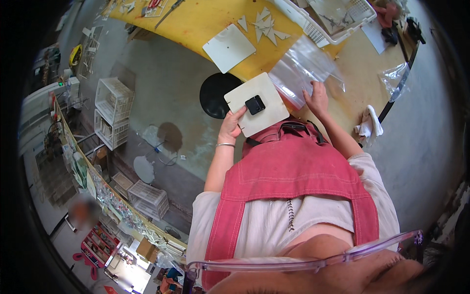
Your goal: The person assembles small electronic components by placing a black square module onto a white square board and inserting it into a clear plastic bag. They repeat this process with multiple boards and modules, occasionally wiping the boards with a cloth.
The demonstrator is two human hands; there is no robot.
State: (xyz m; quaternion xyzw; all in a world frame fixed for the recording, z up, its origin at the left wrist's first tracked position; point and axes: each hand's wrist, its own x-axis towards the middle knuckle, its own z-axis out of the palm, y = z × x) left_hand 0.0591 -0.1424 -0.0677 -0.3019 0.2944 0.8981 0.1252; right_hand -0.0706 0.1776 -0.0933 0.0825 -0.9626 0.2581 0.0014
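Note:
My left hand (232,126) grips the edge of a square off-white board with rounded corners (272,109). A black clock movement (255,105), a small square box, sits at the board's middle, and my fingertips lie close beside it. My right hand (317,99) is over the table's near edge, beside a stack of clear plastic bags (302,68). Its thumb and fingers are apart, close to the bags; whether they touch the plastic is hard to tell. Another square white board (229,49) with a small centre hole lies on the yellow tabletop.
Several white triangular pieces (267,25) lie on the yellow table (196,24). A white plastic basket (320,38) stands at the back right. A white cloth (368,122) rests at the right edge. A black round stool (211,95) and white crates (113,105) stand left.

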